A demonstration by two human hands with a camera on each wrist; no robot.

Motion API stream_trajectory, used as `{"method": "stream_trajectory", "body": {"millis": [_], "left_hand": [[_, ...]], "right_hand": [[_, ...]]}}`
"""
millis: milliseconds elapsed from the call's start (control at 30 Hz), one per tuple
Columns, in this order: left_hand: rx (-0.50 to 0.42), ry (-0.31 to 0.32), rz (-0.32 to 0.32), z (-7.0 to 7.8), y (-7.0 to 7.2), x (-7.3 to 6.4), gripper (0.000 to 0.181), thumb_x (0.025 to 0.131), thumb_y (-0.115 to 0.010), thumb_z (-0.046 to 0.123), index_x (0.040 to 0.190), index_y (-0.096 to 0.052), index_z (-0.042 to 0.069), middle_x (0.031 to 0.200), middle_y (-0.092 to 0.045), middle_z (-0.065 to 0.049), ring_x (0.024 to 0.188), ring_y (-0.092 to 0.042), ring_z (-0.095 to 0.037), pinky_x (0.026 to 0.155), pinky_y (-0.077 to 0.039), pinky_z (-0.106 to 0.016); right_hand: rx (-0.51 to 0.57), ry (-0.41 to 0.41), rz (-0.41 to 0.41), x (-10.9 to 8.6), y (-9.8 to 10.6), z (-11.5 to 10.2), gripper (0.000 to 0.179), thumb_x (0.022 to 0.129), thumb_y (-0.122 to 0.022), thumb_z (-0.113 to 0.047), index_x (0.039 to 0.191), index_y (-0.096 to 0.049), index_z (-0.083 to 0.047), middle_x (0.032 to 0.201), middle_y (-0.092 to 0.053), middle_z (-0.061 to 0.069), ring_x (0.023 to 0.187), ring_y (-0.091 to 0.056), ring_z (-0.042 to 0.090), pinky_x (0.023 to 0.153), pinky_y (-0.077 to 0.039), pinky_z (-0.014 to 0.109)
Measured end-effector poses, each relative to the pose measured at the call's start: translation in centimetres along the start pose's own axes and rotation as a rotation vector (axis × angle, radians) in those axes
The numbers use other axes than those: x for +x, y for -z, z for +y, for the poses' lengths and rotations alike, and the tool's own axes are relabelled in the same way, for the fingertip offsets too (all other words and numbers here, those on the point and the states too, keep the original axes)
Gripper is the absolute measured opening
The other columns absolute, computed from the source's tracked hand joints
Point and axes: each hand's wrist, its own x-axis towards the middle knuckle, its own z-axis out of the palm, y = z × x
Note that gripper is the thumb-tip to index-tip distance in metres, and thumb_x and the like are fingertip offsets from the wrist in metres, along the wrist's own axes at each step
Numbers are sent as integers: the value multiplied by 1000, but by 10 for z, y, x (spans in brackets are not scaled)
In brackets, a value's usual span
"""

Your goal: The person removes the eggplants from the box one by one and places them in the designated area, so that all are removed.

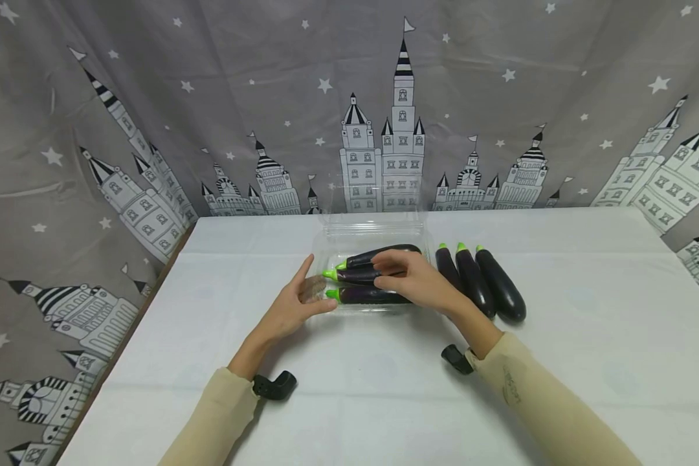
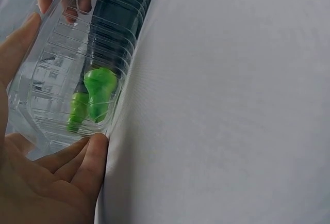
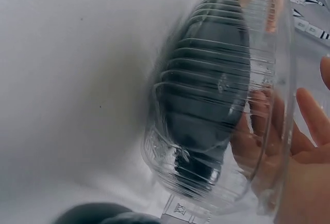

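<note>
A clear plastic clamshell container (image 1: 378,228) stands at the table's back middle, lid raised. Inside lie three dark eggplants with green stems: a back eggplant (image 1: 364,257), a middle eggplant (image 1: 355,276) and a near eggplant (image 1: 367,296). My left hand (image 1: 288,307) spreads round the container's left end; in the left wrist view, fingertips (image 2: 98,144) touch its lower corner. My right hand (image 1: 413,278) is over the right part of the container, thumb and fingers apart and gently bent above the middle eggplant. That eggplant's right end is hidden behind this hand.
Three more eggplants (image 1: 503,285) lie side by side on the white tablecloth (image 1: 349,414), just right of the container. A grey curtain (image 1: 239,58) with printed castles hangs behind the table. Dark wrist devices (image 1: 275,386) sit at both sleeves.
</note>
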Motion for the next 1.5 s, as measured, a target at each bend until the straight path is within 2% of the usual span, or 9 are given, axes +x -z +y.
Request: {"method": "stream_trajectory", "body": {"millis": [267,600,1233,1500], "left_hand": [[18,11,5,2,0,-1,106,88,-77,28,160,-1,24,153,-33,-24,136,-41,-37,106,-38,-51],[10,14,-4,0,0,-1,105,88,-77,29,160,0,27,154,-32,-23,138,-39,-36,107,-37,-52],[-20,8,-8,1,1,-1,106,88,-77,25,160,0,24,154,-33,-21,140,-37,-33,108,-36,-48],[-14,9,-7,2,0,-1,106,88,-78,26,160,-1,25,155,-31,-22,141,-35,-32,110,-34,-49]], "right_hand": [[-27,-11,-22,8,-6,5,46,91,-68,-9,134,-56,5,130,-58,22,117,-57,34,99,-46,43],[-97,7,-27,13,-14,9,36,90,-68,-7,124,-64,6,118,-65,17,101,-63,24,86,-53,36],[-284,-62,-80,16,-20,6,32,88,-72,-6,119,-69,0,118,-69,13,110,-62,25,96,-48,42],[-335,-63,-71,16,-21,8,28,88,-71,-6,116,-71,-3,116,-70,8,108,-62,23,95,-48,42]]}}
